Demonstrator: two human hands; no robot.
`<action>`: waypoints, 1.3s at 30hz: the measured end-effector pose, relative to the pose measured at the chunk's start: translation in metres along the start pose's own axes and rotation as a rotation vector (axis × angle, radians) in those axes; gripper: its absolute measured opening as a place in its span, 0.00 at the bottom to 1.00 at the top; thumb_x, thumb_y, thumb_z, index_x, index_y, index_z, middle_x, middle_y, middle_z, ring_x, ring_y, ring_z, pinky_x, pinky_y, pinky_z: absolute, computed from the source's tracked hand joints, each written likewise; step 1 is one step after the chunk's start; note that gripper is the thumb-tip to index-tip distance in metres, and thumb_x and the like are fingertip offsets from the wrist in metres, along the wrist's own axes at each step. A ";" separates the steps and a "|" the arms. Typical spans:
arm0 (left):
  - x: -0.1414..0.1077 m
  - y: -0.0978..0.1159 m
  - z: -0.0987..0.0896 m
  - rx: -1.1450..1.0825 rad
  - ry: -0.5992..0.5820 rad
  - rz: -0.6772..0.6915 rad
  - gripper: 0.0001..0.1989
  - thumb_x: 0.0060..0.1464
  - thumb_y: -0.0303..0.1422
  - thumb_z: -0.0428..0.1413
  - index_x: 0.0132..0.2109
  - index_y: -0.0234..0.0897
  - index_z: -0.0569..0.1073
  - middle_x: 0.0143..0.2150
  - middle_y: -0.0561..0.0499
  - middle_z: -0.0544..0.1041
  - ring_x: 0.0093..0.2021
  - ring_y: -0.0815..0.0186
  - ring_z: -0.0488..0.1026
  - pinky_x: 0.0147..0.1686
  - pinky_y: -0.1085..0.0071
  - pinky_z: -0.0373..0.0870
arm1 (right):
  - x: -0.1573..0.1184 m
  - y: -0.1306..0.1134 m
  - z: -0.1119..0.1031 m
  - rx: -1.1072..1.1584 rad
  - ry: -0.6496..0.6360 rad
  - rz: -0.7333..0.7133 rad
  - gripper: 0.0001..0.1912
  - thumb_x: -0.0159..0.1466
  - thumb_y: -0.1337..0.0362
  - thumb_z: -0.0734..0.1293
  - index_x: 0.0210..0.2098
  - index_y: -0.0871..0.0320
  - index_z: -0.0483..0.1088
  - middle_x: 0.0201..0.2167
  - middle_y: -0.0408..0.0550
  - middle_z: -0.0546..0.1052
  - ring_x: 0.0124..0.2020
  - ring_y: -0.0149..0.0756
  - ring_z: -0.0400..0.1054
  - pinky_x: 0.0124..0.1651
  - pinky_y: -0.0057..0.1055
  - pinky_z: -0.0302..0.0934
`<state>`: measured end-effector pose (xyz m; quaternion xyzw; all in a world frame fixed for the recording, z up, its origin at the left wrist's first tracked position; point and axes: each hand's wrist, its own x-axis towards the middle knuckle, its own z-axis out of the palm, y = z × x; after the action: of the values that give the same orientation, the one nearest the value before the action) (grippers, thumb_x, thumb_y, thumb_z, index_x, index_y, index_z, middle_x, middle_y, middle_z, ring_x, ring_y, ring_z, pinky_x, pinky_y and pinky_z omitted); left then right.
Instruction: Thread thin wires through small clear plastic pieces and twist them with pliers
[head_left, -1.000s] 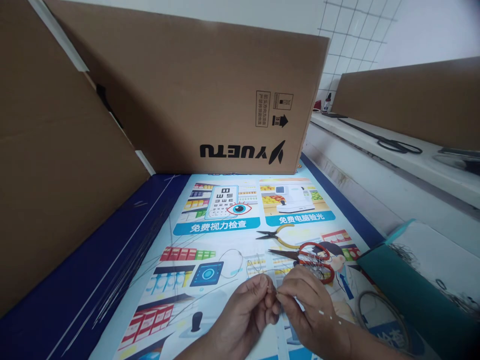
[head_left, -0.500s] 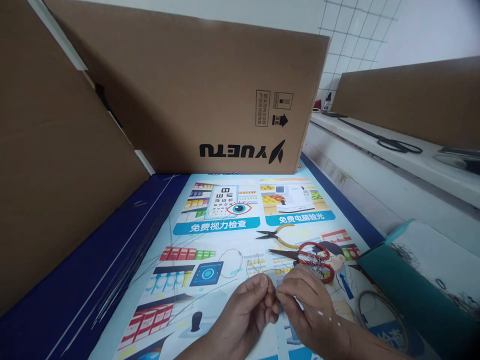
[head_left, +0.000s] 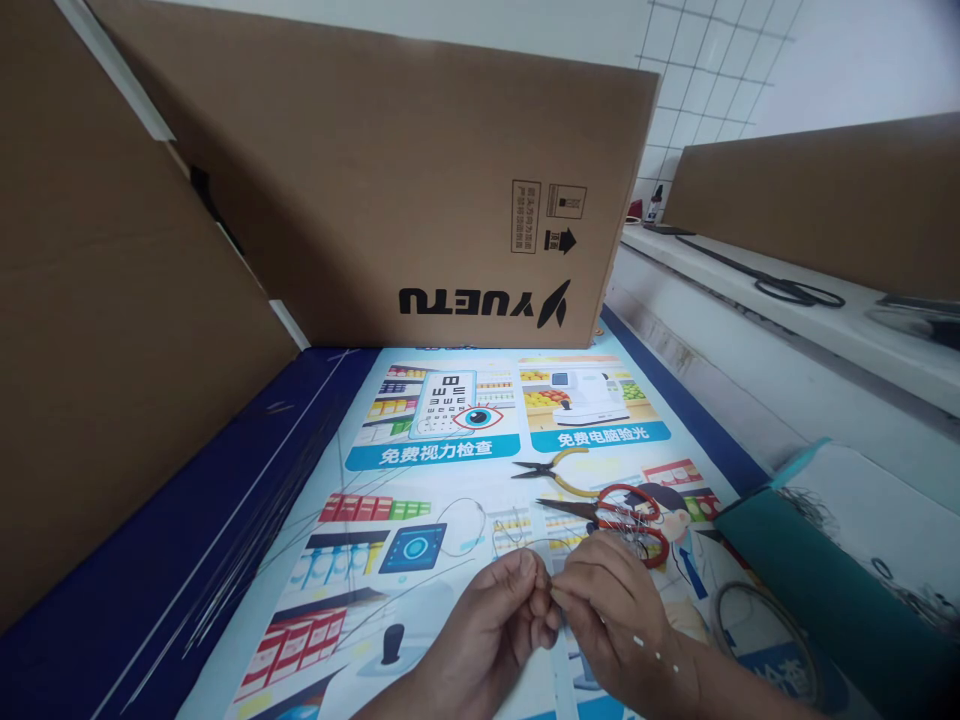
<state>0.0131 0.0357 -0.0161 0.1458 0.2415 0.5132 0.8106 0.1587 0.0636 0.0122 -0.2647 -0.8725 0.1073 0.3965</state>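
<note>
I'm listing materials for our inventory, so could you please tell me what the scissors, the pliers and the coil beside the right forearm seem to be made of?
Scissors: dark, dull blades suggest steel; smooth red handles look like plastic. Pliers: dark, dull jaws, likely steel; even yellow grips suggest plastic or rubber. Coil: thin grey loops, perhaps metal wire, though plastic isn't excluded.

A printed sheet (head_left: 435,452) in light blue with dark blue borders covers the work surface. Long thin wires (head_left: 217,600) lie along its left side, a fine looped wire (head_left: 485,520) near the middle. Right of centre, yellow-handled pliers (head_left: 552,468) lie just beyond red-handled scissors (head_left: 596,511); nearer right lies a coil (head_left: 807,650).
</note>
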 end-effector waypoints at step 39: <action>0.000 0.004 0.002 0.406 0.090 0.174 0.14 0.57 0.37 0.51 0.26 0.33 0.68 0.25 0.51 0.68 0.27 0.70 0.62 0.31 0.72 0.57 | -0.004 0.003 0.006 0.352 0.010 0.394 0.06 0.63 0.69 0.60 0.29 0.58 0.65 0.26 0.43 0.69 0.30 0.31 0.63 0.35 0.29 0.58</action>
<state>0.0113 0.0373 -0.0129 0.3030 0.3623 0.5283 0.7056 0.1575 0.0637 0.0044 -0.3570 -0.7701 0.3312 0.4121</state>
